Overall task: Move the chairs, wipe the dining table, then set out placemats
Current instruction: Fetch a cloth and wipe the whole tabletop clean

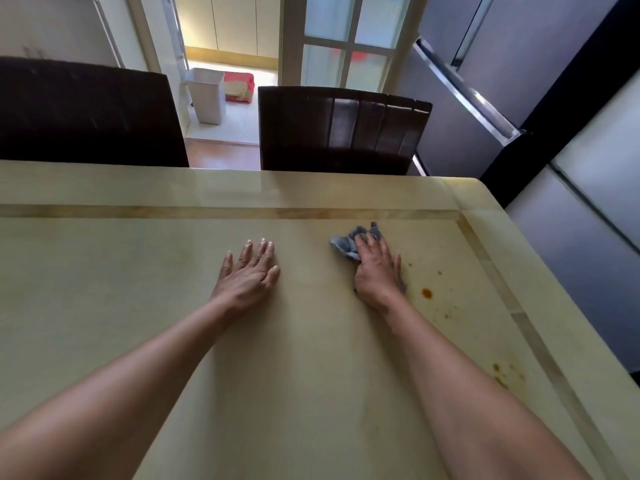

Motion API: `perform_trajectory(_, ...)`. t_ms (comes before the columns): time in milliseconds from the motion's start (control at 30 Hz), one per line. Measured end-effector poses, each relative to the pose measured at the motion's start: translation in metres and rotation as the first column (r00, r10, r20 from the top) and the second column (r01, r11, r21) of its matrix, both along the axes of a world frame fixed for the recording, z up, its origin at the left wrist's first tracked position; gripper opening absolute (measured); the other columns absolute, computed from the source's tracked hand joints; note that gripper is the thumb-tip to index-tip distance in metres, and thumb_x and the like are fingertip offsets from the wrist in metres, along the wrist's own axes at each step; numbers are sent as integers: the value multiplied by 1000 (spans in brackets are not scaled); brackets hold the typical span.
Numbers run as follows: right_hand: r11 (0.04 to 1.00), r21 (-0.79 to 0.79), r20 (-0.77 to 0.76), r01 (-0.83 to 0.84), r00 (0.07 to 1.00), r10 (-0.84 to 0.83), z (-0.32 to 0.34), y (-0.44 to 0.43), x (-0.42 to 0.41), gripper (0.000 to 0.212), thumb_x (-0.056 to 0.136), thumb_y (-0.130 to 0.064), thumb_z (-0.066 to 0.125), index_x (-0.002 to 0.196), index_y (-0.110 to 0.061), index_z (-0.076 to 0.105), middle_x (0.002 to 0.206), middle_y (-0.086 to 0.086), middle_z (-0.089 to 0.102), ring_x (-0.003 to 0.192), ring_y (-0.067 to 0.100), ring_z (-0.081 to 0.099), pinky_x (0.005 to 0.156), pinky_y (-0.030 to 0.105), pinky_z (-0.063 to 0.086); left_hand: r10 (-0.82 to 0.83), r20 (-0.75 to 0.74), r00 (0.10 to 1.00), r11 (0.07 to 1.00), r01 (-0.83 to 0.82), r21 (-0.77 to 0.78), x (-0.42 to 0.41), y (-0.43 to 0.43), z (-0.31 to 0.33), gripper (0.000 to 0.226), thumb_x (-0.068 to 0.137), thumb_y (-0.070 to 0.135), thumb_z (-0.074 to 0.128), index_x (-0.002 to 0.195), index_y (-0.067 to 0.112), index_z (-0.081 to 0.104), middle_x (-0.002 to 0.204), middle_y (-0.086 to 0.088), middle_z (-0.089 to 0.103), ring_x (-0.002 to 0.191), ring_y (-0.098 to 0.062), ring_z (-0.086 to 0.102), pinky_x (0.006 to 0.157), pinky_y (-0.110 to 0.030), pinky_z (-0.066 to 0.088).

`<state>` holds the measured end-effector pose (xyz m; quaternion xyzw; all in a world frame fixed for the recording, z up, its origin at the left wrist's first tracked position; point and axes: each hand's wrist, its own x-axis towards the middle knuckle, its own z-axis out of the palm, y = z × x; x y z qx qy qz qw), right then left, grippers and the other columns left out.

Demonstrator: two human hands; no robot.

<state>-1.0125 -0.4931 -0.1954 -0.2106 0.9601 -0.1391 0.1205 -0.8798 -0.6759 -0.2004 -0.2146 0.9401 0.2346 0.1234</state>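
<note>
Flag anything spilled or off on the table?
Yes: orange-brown spots stain the table just right of the right hand, with another patch nearer the right edge. The grey cloth under that hand lies left of them.

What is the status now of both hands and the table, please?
Left hand flat on table, open. Right hand pressing grey cloth down. Brown stains unwiped, right of cloth. Two chairs at far edge; no placemats.

There are no words, numbers, labels or signs to read anywhere here, not on any thing at all.
</note>
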Motion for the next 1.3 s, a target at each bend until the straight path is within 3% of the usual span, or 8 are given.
perform_trajectory(133,992,-29,12,-122,992,122,-1,3,60,71,88,-2,32,151,-29,11,160,-9,2,147,15,-7,117,43,-10,49,-35,998,995,-46,85,2,-1,7,55,103,34,20,151,21,-3,160,4,-11,147,-11,-13,117,-37,-11)
perform_trajectory(333,964,-57,15,-258,966,259,-3,7,144,68,91,-6,33,151,-30,11,160,-10,2,147,15,-8,114,41,-15,-53,-34,998,999,53,4,55,42,12,56,102,38,16,151,24,-8,158,9,-15,145,-6,-17,116,-33,-15)
perform_trajectory(500,954,-25,85,-299,950,300,4,13,144,68,92,-9,34,151,-30,9,160,-10,-2,147,15,-7,115,43,-13,-78,-44,996,996,76,-39,106,68,15,56,102,39,16,150,25,-11,157,14,-16,135,2,-24,115,-32,-17)
perform_trajectory(733,998,60,71,27,997,-31,11,95,104,76,88,0,33,152,-25,4,160,-7,-10,147,18,-8,116,47,-9,-90,-8,996,996,90,8,140,85,5,55,102,38,16,150,26,-9,157,13,-15,134,1,-25,115,-32,-17)
perform_trajectory(900,992,51,50,114,992,-116,7,107,126,79,87,1,40,152,-26,5,160,-6,-7,147,18,-10,116,45,-10,-105,14,994,994,105,-23,139,88,5,55,102,37,15,151,24,-8,158,11,-16,139,-3,-24,115,-34,-17)
perform_trajectory(1167,988,-61,60,-143,987,147,3,86,243,71,90,-5,32,151,-32,8,159,-12,-2,146,14,-13,113,41,-17,-130,96,987,991,131,-7,139,89,23,55,102,37,13,152,21,-4,159,7,-12,146,-11,-15,117,-38,-12)
perform_trajectory(1300,973,-22,105,-230,967,231,5,96,279,69,93,-8,31,151,-30,2,159,-12,-7,145,12,-18,112,40,-20,-163,80,983,987,163,0,165,115,28,55,102,39,11,151,23,-8,158,9,-15,145,-8,-18,116,-36,-15)
